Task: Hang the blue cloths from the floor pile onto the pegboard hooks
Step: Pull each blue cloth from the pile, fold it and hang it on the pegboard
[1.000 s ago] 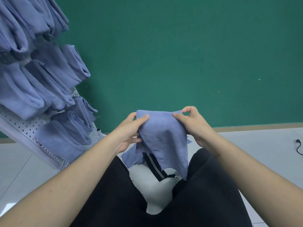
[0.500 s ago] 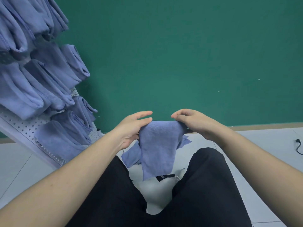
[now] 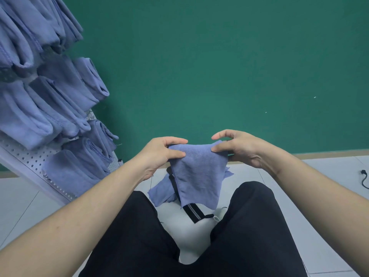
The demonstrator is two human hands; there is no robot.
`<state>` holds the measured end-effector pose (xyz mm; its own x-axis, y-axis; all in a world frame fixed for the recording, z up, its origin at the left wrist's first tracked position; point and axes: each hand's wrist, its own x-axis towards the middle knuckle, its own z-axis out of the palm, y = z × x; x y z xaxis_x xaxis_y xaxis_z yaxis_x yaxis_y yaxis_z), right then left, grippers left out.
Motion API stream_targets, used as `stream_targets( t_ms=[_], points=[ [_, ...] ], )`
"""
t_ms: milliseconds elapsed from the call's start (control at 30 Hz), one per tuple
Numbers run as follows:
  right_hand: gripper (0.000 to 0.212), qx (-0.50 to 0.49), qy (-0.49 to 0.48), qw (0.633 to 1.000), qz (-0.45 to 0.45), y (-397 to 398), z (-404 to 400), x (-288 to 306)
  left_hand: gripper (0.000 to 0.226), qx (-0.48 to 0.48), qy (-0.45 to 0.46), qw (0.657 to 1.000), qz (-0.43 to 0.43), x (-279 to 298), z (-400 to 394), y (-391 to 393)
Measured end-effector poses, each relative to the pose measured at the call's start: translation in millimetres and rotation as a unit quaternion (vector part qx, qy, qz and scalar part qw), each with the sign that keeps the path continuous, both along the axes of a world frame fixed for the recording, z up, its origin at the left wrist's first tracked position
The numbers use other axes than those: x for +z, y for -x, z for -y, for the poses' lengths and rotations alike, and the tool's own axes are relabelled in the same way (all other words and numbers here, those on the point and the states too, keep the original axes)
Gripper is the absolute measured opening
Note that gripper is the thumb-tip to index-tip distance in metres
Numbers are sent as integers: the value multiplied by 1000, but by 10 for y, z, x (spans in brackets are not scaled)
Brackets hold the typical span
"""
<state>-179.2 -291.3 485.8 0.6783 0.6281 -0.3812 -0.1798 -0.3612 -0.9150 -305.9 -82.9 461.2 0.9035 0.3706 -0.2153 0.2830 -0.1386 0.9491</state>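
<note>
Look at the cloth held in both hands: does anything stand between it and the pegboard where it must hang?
Nothing visible does. The left hand and right hand pinch the blue cloth by its top edge, and the space toward the pegboard at left is open. Hung cloths already cover most of it; no free hook shows.

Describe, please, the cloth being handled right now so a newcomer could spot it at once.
Start at the green wall and drop to the two hands before it. The left hand and right hand pinch the top edge of one blue cloth. Unlike the cloths on the pegboard, it hangs free.
</note>
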Motion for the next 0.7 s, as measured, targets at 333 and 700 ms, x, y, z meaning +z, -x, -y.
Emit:
stream_targets(
  t_ms=[333, 700],
  points=[
    [29, 68, 69, 991, 91, -91, -14, 33, 30, 8, -145, 989, -5, 116, -7, -24],
    [6, 45, 99, 969, 223, -157, -28, 59, 8, -13, -255, 966, 49, 209, 4, -63]
  ],
)
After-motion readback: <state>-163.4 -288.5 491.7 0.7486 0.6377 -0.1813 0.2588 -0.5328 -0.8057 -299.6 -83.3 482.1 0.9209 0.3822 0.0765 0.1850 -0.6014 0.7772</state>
